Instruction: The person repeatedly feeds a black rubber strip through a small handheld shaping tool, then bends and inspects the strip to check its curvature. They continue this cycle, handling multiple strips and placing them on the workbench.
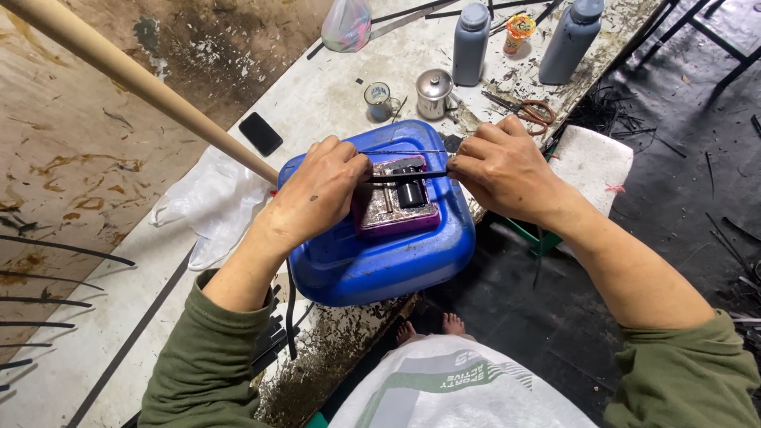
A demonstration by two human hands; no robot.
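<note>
Thin black strip (408,176) sits dead center of the frame, stretched flat, pinched at one end by the left hand (321,190) and at the other by the right hand (501,168), right over a small purple tray (394,214) on a blue plastic container (380,261). Scissors (527,111) and two grey bottles (471,33) sit further up on the white table (317,95).

A thin, flat black strip (408,176) is stretched level between both hands, pinched at each end, just above a small purple-edged metal tray (394,208) lying on a blue plastic jerrycan (380,261).
</note>
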